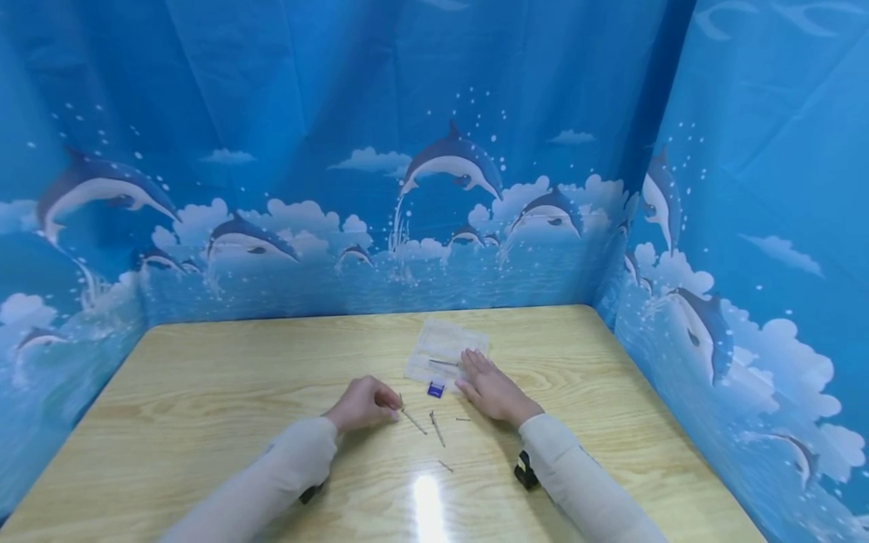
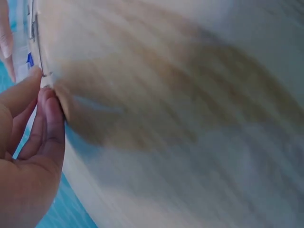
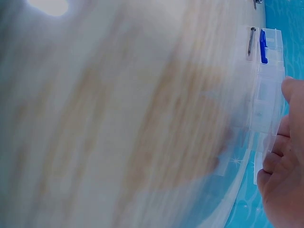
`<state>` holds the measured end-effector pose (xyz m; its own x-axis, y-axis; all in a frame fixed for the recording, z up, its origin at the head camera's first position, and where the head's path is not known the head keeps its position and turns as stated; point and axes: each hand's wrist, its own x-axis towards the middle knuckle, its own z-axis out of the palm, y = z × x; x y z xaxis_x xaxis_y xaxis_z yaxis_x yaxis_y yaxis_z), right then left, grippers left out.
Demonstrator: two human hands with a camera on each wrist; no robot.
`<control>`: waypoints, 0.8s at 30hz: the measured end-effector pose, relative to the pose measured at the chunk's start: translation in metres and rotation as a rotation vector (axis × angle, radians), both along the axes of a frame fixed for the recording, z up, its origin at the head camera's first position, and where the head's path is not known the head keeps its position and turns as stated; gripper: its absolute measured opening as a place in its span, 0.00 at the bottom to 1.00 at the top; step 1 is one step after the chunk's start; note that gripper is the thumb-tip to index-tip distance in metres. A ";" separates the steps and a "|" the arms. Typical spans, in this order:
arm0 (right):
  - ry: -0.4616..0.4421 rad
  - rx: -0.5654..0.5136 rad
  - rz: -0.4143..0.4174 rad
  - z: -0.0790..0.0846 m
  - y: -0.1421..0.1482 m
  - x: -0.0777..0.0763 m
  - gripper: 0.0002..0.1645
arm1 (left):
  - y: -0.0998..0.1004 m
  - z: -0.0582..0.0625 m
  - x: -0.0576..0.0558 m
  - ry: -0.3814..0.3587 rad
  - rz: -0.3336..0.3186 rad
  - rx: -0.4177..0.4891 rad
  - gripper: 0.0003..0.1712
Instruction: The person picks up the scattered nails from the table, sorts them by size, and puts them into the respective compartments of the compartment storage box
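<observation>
A see-through plastic box with compartments [image 1: 444,339] lies toward the back of the table, with a blue piece [image 1: 435,390] at its near edge. One nail [image 1: 444,363] shows within its outline. My right hand [image 1: 494,388] rests on the box's right side, fingers extended. My left hand [image 1: 363,403] is left of the box, fingers bent and fingertips right at the head of a long nail [image 1: 414,422]. In the left wrist view that nail [image 2: 39,47] runs away from the fingertips, and a gap shows between thumb and fingers.
Right of the long nail lies another nail [image 1: 437,428], with a short nail [image 1: 463,419] beside it. A further short nail [image 1: 445,466] lies nearer the front. The wooden table [image 1: 237,392] meets blue dolphin-print curtains [image 1: 326,188] at its back and right.
</observation>
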<state>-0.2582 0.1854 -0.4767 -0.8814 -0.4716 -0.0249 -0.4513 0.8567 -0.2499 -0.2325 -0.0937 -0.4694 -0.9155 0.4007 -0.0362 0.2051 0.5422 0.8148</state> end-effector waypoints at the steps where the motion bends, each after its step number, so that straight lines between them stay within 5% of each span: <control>1: 0.002 -0.002 0.003 0.000 0.000 0.000 0.39 | 0.001 -0.001 0.000 0.007 0.002 0.000 0.09; 11: 0.004 -0.008 0.012 0.001 0.000 -0.001 0.38 | 0.006 -0.009 -0.002 0.075 0.037 -0.058 0.07; 24: 0.007 0.004 0.006 -0.001 0.000 -0.002 0.38 | 0.010 -0.011 -0.004 0.073 0.047 -0.079 0.07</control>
